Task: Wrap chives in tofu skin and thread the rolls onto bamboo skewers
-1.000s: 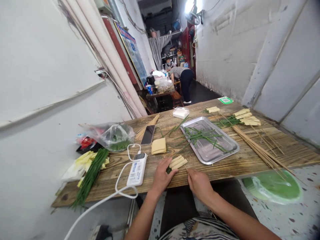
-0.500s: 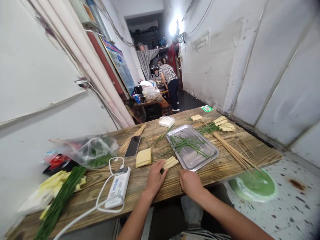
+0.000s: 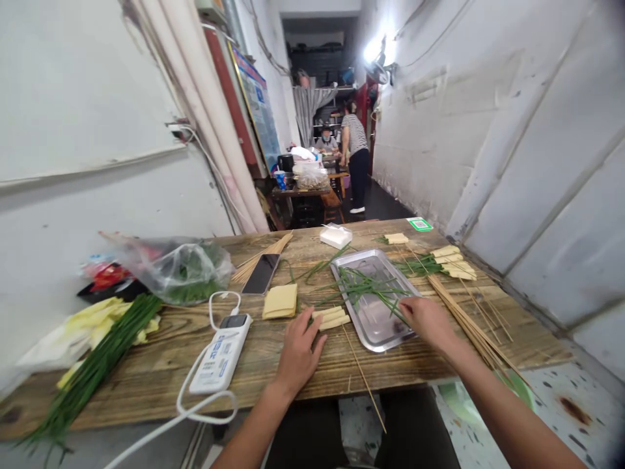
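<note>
My left hand [image 3: 299, 350] rests on the wood with its fingers spread, fingertips beside the pale yellow tofu-skin rolls [image 3: 333, 318]. A thin bamboo skewer [image 3: 364, 378] runs from these rolls toward me, past the table edge. Over the right rim of the metal tray [image 3: 378, 332], my right hand [image 3: 427, 320] is closed in a pinch at the ends of some green chives [image 3: 371, 284]. The other chive ends lie loosely across the tray. Left of the rolls sits a stack of square yellow tofu sheets [image 3: 280, 301].
Finished-looking skewered rolls [image 3: 454, 262] and loose skewers [image 3: 461, 319] lie at right. A phone [image 3: 262, 273], a white power bank [image 3: 222, 355] with its cable, a chive bundle [image 3: 102, 358] and a plastic bag [image 3: 180, 270] occupy the left. Two people [image 3: 355, 150] are farther back.
My right hand has let go of the skewer and moved right to the chives over the tray. My left fingers have loosened at the rolls. The standing person has straightened up.
</note>
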{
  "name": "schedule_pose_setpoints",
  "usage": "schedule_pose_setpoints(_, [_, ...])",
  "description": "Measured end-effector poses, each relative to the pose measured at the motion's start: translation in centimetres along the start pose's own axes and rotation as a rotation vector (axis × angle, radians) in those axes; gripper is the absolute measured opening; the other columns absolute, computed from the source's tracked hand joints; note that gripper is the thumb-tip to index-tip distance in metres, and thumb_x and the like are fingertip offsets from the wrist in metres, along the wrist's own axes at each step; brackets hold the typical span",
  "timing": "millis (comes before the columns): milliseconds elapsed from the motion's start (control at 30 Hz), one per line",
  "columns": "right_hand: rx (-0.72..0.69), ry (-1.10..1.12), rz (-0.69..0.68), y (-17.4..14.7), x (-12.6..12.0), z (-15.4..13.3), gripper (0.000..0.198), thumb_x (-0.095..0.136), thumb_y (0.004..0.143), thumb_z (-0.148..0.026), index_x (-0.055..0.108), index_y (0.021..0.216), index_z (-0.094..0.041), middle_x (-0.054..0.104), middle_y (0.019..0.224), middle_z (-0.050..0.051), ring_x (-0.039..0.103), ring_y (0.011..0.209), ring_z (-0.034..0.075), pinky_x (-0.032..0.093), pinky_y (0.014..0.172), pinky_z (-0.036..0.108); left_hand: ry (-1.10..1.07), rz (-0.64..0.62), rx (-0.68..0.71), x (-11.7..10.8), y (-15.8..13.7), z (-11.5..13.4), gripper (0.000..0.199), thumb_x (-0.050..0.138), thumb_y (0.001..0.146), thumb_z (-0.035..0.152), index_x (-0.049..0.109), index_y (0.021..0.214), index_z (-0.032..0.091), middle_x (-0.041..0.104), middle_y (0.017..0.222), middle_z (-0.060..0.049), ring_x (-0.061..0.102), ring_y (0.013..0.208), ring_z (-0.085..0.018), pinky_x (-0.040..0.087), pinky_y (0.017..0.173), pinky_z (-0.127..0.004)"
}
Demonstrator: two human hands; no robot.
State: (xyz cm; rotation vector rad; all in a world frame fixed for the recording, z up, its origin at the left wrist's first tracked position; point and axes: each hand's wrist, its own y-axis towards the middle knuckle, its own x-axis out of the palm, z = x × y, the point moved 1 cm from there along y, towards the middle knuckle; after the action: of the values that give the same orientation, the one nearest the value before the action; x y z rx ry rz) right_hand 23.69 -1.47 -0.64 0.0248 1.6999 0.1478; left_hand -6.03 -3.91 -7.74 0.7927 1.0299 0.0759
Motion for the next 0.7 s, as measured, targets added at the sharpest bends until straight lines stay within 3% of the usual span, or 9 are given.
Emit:
schedule_pose_setpoints(133, [-0.138, -0.053, -0.024, 3.4, 1.3, 0.2, 0.029, 0.045, 0.088, -0.022, 0.069, 0.073, -0.020, 0.071, 0.081, 0.007, 0.064, 0.073, 0.017, 0.034, 0.059, 0.024, -0.080, 0.016, -0.012, -2.1, -2.1, 1.0, 0.021, 0.048, 0.090, 0.016, 0.063, 0.103, 0.020, 0.065, 0.097, -0.009, 0.059, 0.092, -0.020, 0.048, 0.084, -0.036])
schedule_pose_setpoints(200, [-0.195, -0.043, -0.041, 4.7, 2.1, -0.4, 0.030, 0.045, 0.088, -0.021, 0.069, 0.071, -0.020, 0.070, 0.078, 0.006, 0.063, 0.073, 0.017, 0.036, 0.061, 0.024, -0.102, 0.008, -0.084, -2.8, -3.1, 1.1, 0.018, 0.048, 0.090, 0.018, 0.065, 0.083, 0.019, 0.063, 0.077, -0.005, 0.058, 0.075, -0.017, 0.047, 0.072, -0.030])
schedule_pose_setpoints(300, [-0.236, 0.027, -0.056, 6.4, 2.8, -2.4, 0.027, 0.046, 0.088, -0.022, 0.071, 0.080, -0.019, 0.071, 0.082, 0.007, 0.064, 0.076, 0.018, 0.039, 0.066, 0.024, -0.097, 0.020, -0.189, -3.1, -3.9, 1.0, 0.034, 0.048, 0.091, 0.023, 0.055, 0.058, 0.017, 0.054, 0.058, -0.002, 0.052, 0.060, -0.013, 0.040, 0.061, -0.025])
schedule_pose_setpoints(400, [-0.363, 0.127, -0.034, 7.7, 3.0, -6.6, 0.025, 0.047, 0.089, -0.025, 0.072, 0.090, -0.018, 0.070, 0.089, 0.007, 0.063, 0.080, 0.018, 0.041, 0.071, 0.025, -0.089, 0.022, -0.200, -2.9, -4.2, 0.9, 0.041, 0.047, 0.092, 0.025, 0.049, 0.052, 0.017, 0.050, 0.051, 0.000, 0.048, 0.052, -0.011, 0.034, 0.055, -0.024])
schedule_pose_setpoints(567, [-0.792, 0.263, -0.016, 8.6, 4.0, -16.4, 0.021, 0.056, 0.087, -0.027, 0.069, 0.100, -0.017, 0.066, 0.098, 0.007, 0.055, 0.094, 0.018, 0.041, 0.084, 0.027, -0.079, 0.014, -0.199, -2.8, -4.1, 0.9, 0.043, 0.045, 0.093, 0.026, 0.048, 0.050, 0.017, 0.050, 0.047, 0.000, 0.047, 0.048, -0.010, 0.030, 0.052, -0.025])
schedule_pose_setpoints(700, [-0.841, 0.306, -0.048, 9.4, 5.4, -21.0, 0.020, 0.058, 0.086, -0.024, 0.069, 0.099, -0.014, 0.063, 0.104, 0.007, 0.052, 0.097, 0.018, 0.039, 0.087, 0.027, -0.112, 0.026, -0.227, -3.1, -4.0, 0.8, 0.045, 0.043, 0.093, 0.026, 0.048, 0.049, 0.018, 0.049, 0.046, 0.000, 0.045, 0.046, -0.010, 0.029, 0.051, -0.025])
